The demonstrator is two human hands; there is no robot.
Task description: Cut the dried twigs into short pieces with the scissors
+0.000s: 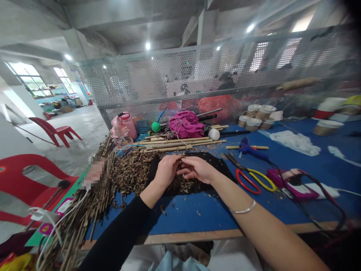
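Observation:
Over a black cloth (222,163) on the blue table, my left hand (167,171) and my right hand (199,169) meet at the fingertips. Both are closed in a pinch, and whatever lies between the fingers is too small or hidden to name. Beneath and left of them spreads a heap of brown dried plant bits (132,167), some of it lying on the cloth. Scissors (246,175) with one red and one yellow handle lie open to the right of my right hand.
Bamboo sticks (180,143), a magenta cloth bundle (186,125) and a pink jug (128,126) stand behind. At right are a blue glue gun (249,148) with its cord, a purple power strip (293,186) and paper cups (254,123). Dried stalks (76,222) overhang the left edge.

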